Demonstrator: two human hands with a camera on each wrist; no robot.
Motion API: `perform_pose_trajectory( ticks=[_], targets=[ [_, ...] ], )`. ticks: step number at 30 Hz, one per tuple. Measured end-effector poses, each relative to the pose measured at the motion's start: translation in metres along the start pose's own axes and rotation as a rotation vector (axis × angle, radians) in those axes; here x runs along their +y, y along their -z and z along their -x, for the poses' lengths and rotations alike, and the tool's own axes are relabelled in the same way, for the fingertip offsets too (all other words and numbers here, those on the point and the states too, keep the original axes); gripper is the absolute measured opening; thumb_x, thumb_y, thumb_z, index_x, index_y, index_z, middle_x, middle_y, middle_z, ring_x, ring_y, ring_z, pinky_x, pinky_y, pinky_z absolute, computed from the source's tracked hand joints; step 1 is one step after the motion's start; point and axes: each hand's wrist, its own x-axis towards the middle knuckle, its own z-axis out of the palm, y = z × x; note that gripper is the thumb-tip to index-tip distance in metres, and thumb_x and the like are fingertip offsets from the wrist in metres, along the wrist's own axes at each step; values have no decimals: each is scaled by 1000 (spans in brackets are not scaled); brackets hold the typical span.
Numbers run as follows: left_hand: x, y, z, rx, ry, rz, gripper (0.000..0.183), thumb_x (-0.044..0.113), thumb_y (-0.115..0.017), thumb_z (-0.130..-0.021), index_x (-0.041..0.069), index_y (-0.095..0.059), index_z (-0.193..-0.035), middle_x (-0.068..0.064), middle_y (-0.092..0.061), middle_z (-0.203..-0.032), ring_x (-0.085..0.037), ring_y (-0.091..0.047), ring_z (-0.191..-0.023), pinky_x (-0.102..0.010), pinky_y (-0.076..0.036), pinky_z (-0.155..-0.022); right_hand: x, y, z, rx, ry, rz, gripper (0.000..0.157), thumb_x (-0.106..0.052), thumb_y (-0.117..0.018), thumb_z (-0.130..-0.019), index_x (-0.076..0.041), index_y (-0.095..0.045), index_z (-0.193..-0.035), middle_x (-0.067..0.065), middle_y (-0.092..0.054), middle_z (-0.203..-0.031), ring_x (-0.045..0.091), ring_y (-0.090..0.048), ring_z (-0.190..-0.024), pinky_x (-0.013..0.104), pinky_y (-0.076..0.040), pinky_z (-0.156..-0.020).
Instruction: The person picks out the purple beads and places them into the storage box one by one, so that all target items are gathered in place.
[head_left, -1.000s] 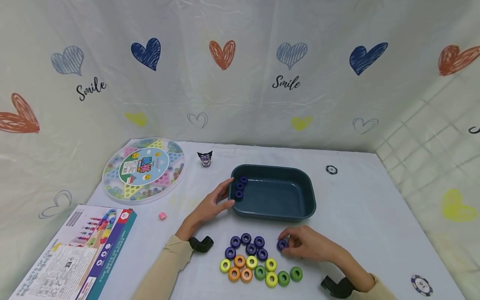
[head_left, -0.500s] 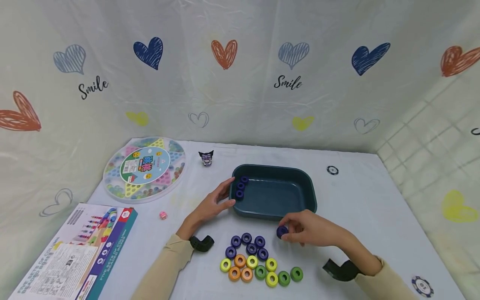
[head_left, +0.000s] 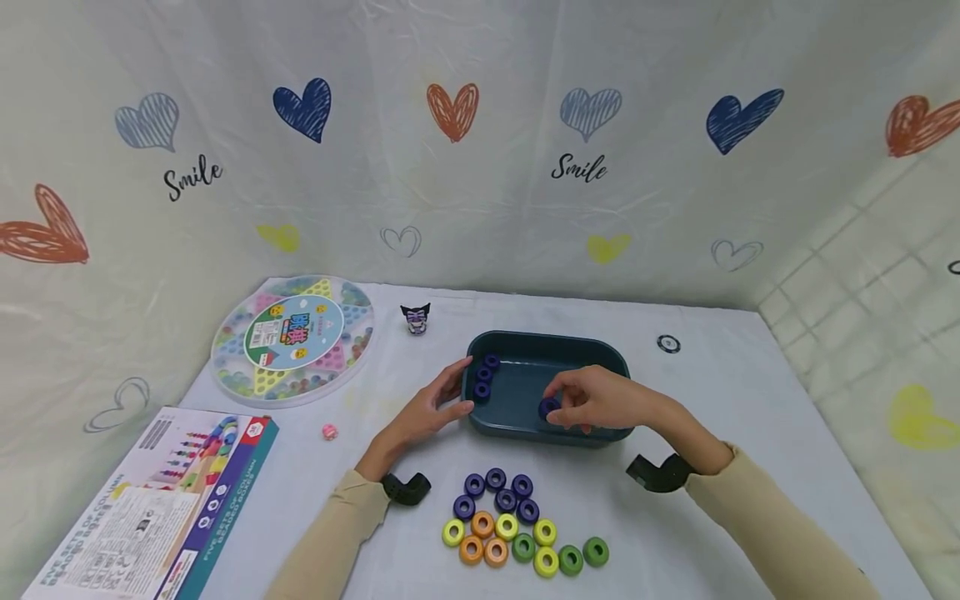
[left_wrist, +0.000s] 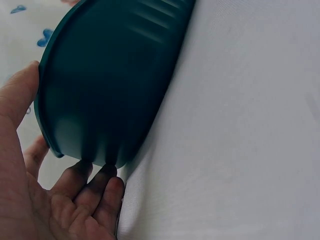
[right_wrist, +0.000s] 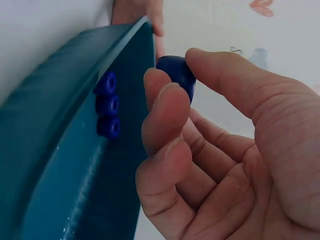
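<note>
A dark teal rectangular tray (head_left: 510, 432) stands on the table, with three dark blue ring beads (head_left: 483, 374) along its left inner wall. My left hand (head_left: 422, 414) holds the tray's left end, thumb and index at the rim and the other fingers curled against the outer wall in the left wrist view. Between thumb and fingertips my right hand (head_left: 603, 397) pinches another dark blue ring bead (right_wrist: 176, 72), over the inside of the tray. Nearer the person lie several dark blue ring beads (head_left: 506, 500), with orange beads (head_left: 471, 550), yellow beads (head_left: 546, 562) and green beads (head_left: 596, 552) below them.
Left of the tray are a round Chinese checkers board (head_left: 294, 342), a bead-toy box (head_left: 150, 508) and a small pink ball (head_left: 330, 432). A small figurine (head_left: 416, 318) stands behind. To the right lies a black-and-white chip (head_left: 668, 343). A printed curtain (head_left: 517, 192) backs the table.
My right hand has carried the blue bead from beside the loose beads, up and slightly left, to over the tray. The left hand stays at the tray's end.
</note>
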Motion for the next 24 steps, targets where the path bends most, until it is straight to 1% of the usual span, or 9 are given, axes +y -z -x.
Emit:
perform_pose_trajectory(
  ticks=[4,8,10,12,16,21,24],
  targets=[
    [1,0,0,-2,-11,10,66,16,-56,-90,9,-18,-144,-14,-21,-147,-24,-27,-131,-43,-27,-104,3,4,-15,-24,-1,23,34,-30,-61,-86,-8,-56,-112,0,-62,-68,23,-58,-54,27,-50,-57],
    [1,-1,0,-2,-15,13,66,16,-55,-90,8,-18,-144,-16,-21,-146,-27,-27,-131,-45,-26,-104,5,8,-33,-71,-1,27,33,-28,-61,-86,-8,-56,-112,5,-64,-71,28,-59,-56,28,-49,-51],
    [1,-1,0,-1,-11,11,66,16,-55,-90,8,-18,-144,-15,-20,-147,-27,-27,-131,-45,-25,-104,6,9,-43,-97,-2,35,33,-28,-61,-86,-8,-56,-112,7,-64,-71,26,-59,-56,28,-49,-49],
    [1,0,1,-2,-4,10,66,16,-55,-90,8,-17,-144,-14,-20,-147,-25,-27,-131,-45,-25,-104,7,9,-52,-126,-4,40,33,-28,-61,-86,-7,-56,-112,6,-64,-71,23,-59,-54,28,-49,-49],
    [0,0,1,-8,5,11,66,18,-55,-91,11,-17,-144,-12,-20,-147,-23,-27,-131,-44,-25,-105,8,9,-71,-169,5,66,33,-27,-61,-86,-6,-56,-111,-2,-63,-68,14,-58,-52,28,-50,-51],
    [-2,1,1,-11,4,14,66,17,-55,-91,12,-17,-144,-14,-20,-147,-24,-28,-131,-44,-26,-105,10,8,-91,-207,6,61,35,-25,-61,-86,-2,-55,-112,-2,-62,-68,14,-58,-53,28,-49,-52],
    [-3,1,0,-16,-2,15,66,17,-54,-91,12,-17,-144,-15,-21,-146,-24,-29,-130,-44,-26,-105,12,5,-100,-254,-14,40,34,-23,-62,-86,-3,-55,-113,-2,-63,-70,14,-59,-54,27,-49,-53]
  ],
)
